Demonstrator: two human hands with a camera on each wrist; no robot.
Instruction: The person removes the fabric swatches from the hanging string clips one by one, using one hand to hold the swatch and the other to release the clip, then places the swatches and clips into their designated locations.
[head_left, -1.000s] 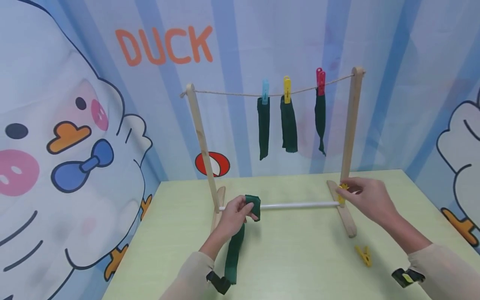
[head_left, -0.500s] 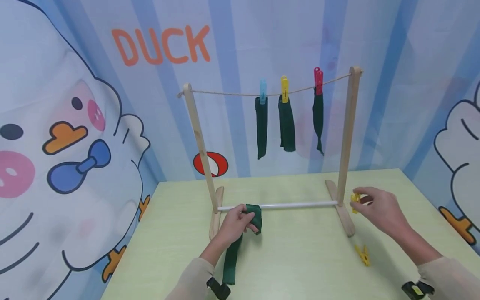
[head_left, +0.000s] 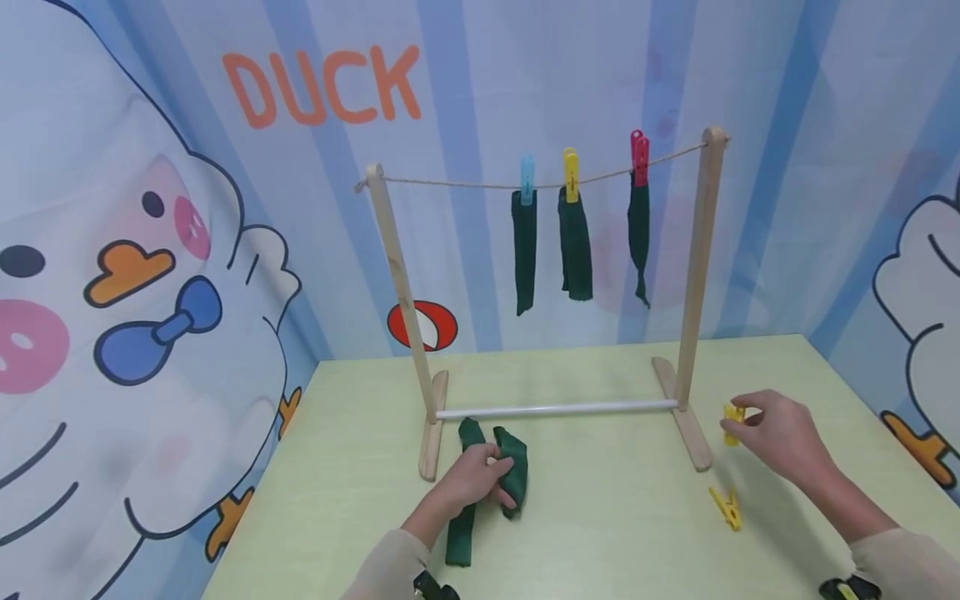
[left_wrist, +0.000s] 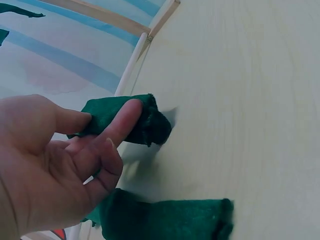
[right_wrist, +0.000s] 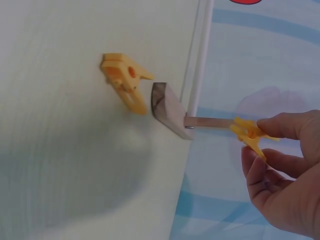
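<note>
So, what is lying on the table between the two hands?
In the head view, between the left hand and the right hand stands the rack's right wooden foot; otherwise bare table.

Dark green cloth strip: long, narrow, felt-like, crumpled near 7 o'clock on the table, top end folded over and lifted, lower part flat on the surface trailing toward 6. Yellow clothespin: small plastic, held off the table at approx 4 o'clock, roughly upright, jaws closed on nothing.
</note>
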